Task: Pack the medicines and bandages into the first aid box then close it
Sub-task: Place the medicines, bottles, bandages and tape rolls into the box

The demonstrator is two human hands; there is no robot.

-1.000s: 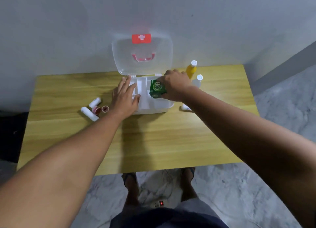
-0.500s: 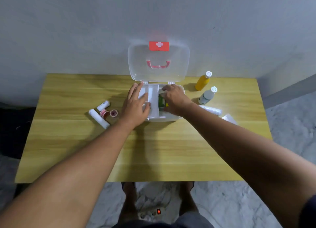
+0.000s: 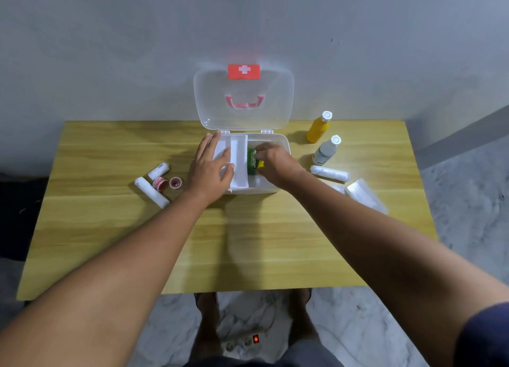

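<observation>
The grip of the right hand (image 3: 275,163) pinched the green medicine carton (image 3: 252,161) low inside the first aid box (image 3: 283,143), just right of the white tray (image 3: 239,157) pressed by the flat left hand (image 3: 212,168); seating it snug against that tray would probably leave room for the bottles (image 3: 318,128) further right.

The carton (image 3: 251,160) in my right grip (image 3: 275,165) is green and yellow; the box (image 3: 283,143) white, its red badge (image 3: 243,71) white-crossed; the tabletop (image 3: 261,242) yellow wood-grain.
</observation>
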